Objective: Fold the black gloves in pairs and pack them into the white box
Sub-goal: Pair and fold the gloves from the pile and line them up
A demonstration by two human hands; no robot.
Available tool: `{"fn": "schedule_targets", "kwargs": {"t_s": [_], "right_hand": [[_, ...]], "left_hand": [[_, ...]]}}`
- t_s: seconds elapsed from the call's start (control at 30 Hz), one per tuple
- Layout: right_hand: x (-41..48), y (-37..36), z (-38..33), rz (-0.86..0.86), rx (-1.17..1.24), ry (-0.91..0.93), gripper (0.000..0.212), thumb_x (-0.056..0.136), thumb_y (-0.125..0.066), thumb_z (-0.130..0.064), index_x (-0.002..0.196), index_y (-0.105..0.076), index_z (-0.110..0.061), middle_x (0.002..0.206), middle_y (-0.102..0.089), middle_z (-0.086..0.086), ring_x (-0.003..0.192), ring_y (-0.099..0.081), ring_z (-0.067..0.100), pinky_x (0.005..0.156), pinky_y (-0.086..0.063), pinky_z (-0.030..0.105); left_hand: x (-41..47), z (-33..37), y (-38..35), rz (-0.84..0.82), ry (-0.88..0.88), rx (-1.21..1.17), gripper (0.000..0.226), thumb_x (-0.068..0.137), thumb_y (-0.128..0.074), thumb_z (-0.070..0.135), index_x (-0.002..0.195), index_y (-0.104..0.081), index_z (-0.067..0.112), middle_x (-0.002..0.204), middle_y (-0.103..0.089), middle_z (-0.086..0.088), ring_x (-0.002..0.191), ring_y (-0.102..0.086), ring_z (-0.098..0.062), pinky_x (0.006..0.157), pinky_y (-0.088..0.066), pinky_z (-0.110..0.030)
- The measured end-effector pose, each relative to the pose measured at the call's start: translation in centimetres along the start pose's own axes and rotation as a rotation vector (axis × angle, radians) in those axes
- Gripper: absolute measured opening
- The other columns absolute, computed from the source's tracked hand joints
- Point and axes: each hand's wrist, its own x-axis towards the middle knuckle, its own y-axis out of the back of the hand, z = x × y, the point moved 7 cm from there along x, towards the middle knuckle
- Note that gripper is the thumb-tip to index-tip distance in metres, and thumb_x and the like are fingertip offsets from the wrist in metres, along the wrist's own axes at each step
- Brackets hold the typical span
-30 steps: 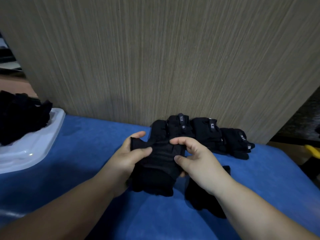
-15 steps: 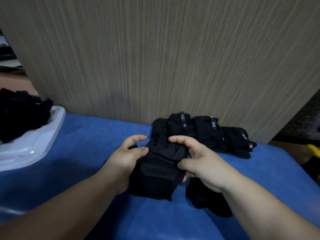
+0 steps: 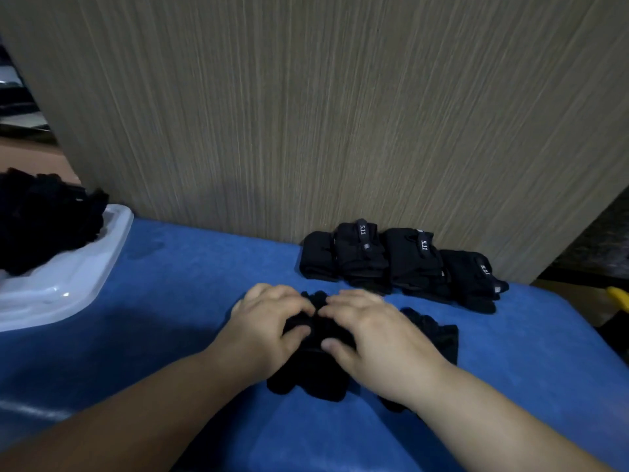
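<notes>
My left hand [image 3: 269, 332] and right hand [image 3: 374, 338] have lowered the glove [image 3: 306, 383] just before the folded row [image 3: 391, 264]; both pinch it mid-fold. Next, tuck tight.

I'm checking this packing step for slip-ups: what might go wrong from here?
1. The left hand and right hand grip a bunched glove; released loosely, the fold may spring open.
2. The loose glove lies partly under the right forearm and could get dragged or left unpaired.
3. The heap of gloves in the white box rises above its rim, so added pairs may spill.
</notes>
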Motion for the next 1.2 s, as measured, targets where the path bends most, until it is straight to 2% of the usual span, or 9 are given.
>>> {"fn": "schedule_targets", "kwargs": {"t_s": [0.07, 0.13, 0.27, 0.4, 0.57, 0.77, 1.0, 1.1, 1.2], "right_hand": [[-0.3, -1.7, -0.1, -0.162, -0.020, 0.010, 0.061, 0.093, -0.053, -0.044, 0.148, -0.032, -0.028, 0.157, -0.027, -0.006, 0.146, -0.017, 0.011, 0.119, -0.007, 0.025], [-0.7, -2.8, 0.2, -0.305, -0.072, -0.010, 0.067, 0.096, -0.046, -0.046, 0.153, -0.014, -0.031, 0.161, -0.010, -0.009, 0.147, -0.004, 0.006, 0.119, 0.003, 0.027], [-1.0, -3.2, 0.7, -0.462, -0.114, -0.005, 0.066, 0.097, -0.038, -0.051, 0.153, -0.009, -0.032, 0.161, 0.004, -0.011, 0.146, 0.009, 0.006, 0.118, 0.013, 0.036], [-1.3, -2.9, 0.8, -0.542, -0.102, 0.035, 0.066, 0.096, -0.041, -0.053, 0.153, -0.011, -0.035, 0.160, 0.006, -0.012, 0.146, 0.014, 0.005, 0.117, 0.014, 0.034], [-1.6, -2.2, 1.0, -0.551, -0.060, 0.067, 0.069, 0.092, -0.051, -0.052, 0.151, -0.018, -0.038, 0.160, 0.002, -0.012, 0.145, 0.009, 0.002, 0.119, 0.009, 0.032], [-1.1, -1.6, 0.3, -0.382, 0.039, 0.044, 0.060, 0.098, -0.041, -0.049, 0.151, -0.017, -0.037, 0.160, -0.006, -0.013, 0.144, 0.001, -0.003, 0.116, 0.007, 0.022], [-1.4, -3.2, 0.0, -0.504, -0.067, 0.030, 0.062, 0.099, -0.032, -0.054, 0.153, -0.008, -0.035, 0.161, 0.004, -0.009, 0.146, 0.010, 0.005, 0.117, 0.012, 0.029], [-1.4, -3.0, -0.1, -0.503, -0.080, 0.033, 0.063, 0.098, -0.034, -0.054, 0.153, -0.009, -0.035, 0.161, 0.004, -0.009, 0.146, 0.011, 0.005, 0.116, 0.013, 0.028], [-1.3, -3.0, -0.2, -0.485, -0.092, 0.043, 0.064, 0.098, -0.035, -0.054, 0.153, -0.011, -0.034, 0.161, 0.003, -0.009, 0.146, 0.010, 0.005, 0.116, 0.013, 0.028]], "left_hand": [[0.0, -0.4, -0.9, -0.095, 0.036, 0.088, 0.049, 0.078, -0.037, 0.064, 0.120, -0.055, 0.045, 0.123, -0.044, 0.027, 0.120, -0.034, -0.006, 0.101, -0.028, -0.026], [0.1, -0.7, -0.7, -0.093, 0.063, 0.110, 0.037, 0.088, -0.049, 0.054, 0.124, -0.052, 0.047, 0.128, -0.039, 0.027, 0.125, -0.029, -0.005, 0.103, -0.023, -0.025], [0.1, -1.5, -0.3, -0.095, 0.120, 0.114, 0.034, 0.091, -0.047, 0.054, 0.125, -0.050, 0.053, 0.140, -0.035, 0.021, 0.132, -0.024, -0.007, 0.109, -0.020, -0.030], [0.2, -2.1, -0.4, -0.123, 0.127, 0.164, 0.035, 0.094, -0.038, 0.057, 0.129, -0.044, 0.057, 0.149, -0.028, 0.019, 0.136, -0.019, -0.009, 0.111, -0.018, -0.034], [0.0, -1.8, -0.6, -0.174, 0.118, 0.172, 0.044, 0.089, -0.044, 0.060, 0.133, -0.039, 0.055, 0.150, -0.026, 0.020, 0.137, -0.016, -0.008, 0.110, -0.015, -0.035], [-0.2, -1.8, -0.6, -0.185, 0.112, 0.156, 0.051, 0.086, -0.049, 0.062, 0.135, -0.036, 0.054, 0.149, -0.025, 0.022, 0.137, -0.016, -0.007, 0.110, -0.014, -0.036], [-0.1, -3.4, 0.7, -0.026, 0.181, -0.061, 0.051, 0.079, -0.065, 0.054, 0.124, -0.045, 0.041, 0.112, -0.049, 0.016, 0.117, -0.043, -0.012, 0.103, -0.037, -0.036], [-0.2, -4.7, 0.9, -0.062, 0.296, -0.038, 0.042, 0.076, -0.063, 0.062, 0.102, -0.047, 0.033, 0.089, -0.053, 0.013, 0.094, -0.054, -0.014, 0.086, -0.047, -0.034], [-0.1, -4.5, 1.1, -0.133, 0.335, 0.084, 0.042, 0.077, -0.058, 0.067, 0.078, -0.047, 0.027, 0.077, -0.056, 0.011, 0.079, -0.056, -0.012, 0.073, -0.046, -0.029]]}}
